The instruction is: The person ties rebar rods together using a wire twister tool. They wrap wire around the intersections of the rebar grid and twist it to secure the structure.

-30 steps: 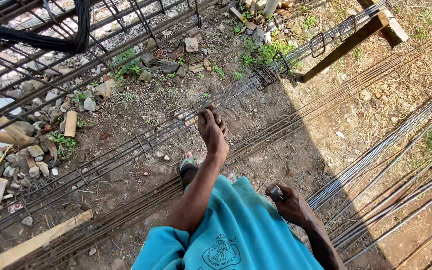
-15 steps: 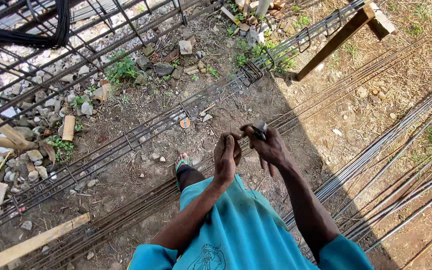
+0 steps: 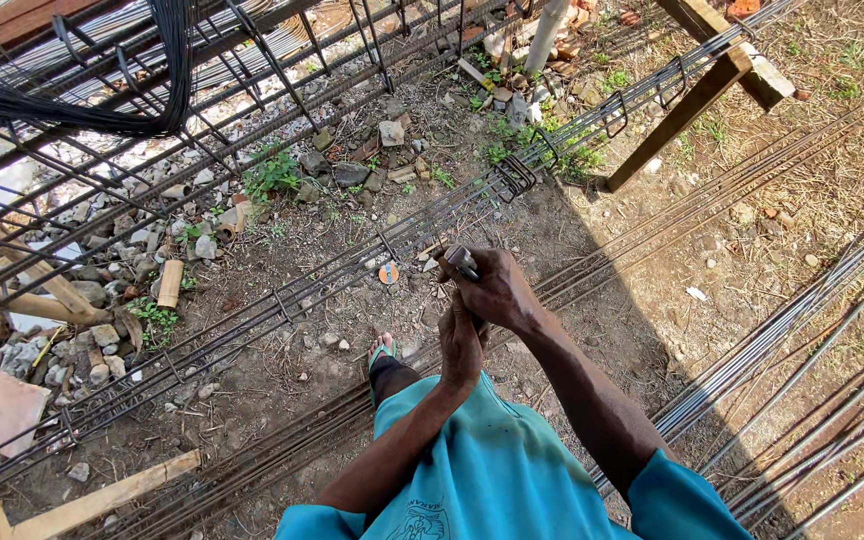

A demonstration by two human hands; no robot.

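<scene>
My right hand (image 3: 497, 291) is closed around a small dark metal tool (image 3: 461, 262), its head poking out above my fingers. My left hand (image 3: 460, 345) sits just below and against the right hand, fingers curled; whether it pinches anything I cannot tell. Both hands hover over a long rebar cage (image 3: 282, 305) that runs diagonally across the dirt, with square stirrups (image 3: 517, 178) bunched farther up it. My foot in a sandal (image 3: 382, 350) stands beside the cage.
A coil of black tie wire (image 3: 72, 100) hangs on rebar frames at the upper left. Rubble and stones (image 3: 102, 330) lie at left. Long loose bars (image 3: 792, 330) stretch along the right. A wooden trestle (image 3: 697, 90) props the cage at top right.
My left hand let go of the cage bars and drew back toward me. My right hand came up from my side with the tool and now meets the left.
</scene>
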